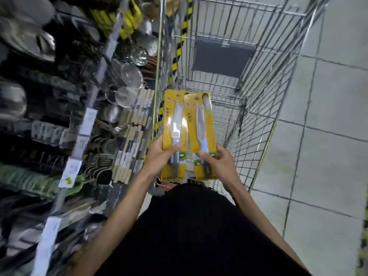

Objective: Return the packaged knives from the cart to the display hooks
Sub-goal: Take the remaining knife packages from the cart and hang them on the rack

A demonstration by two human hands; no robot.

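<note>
Our left hand clenches its fingers on the left pack at six o'clock, and our right hand does the same on the right pack, over the cart. Light, stiff, slick cards, we reckon; grip low.

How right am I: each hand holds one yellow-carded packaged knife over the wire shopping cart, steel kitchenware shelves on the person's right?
The head view shows the steel kitchenware shelves on the person's left. The left hand and right hand do each hold one yellow-carded packaged knife over the wire shopping cart.
</note>
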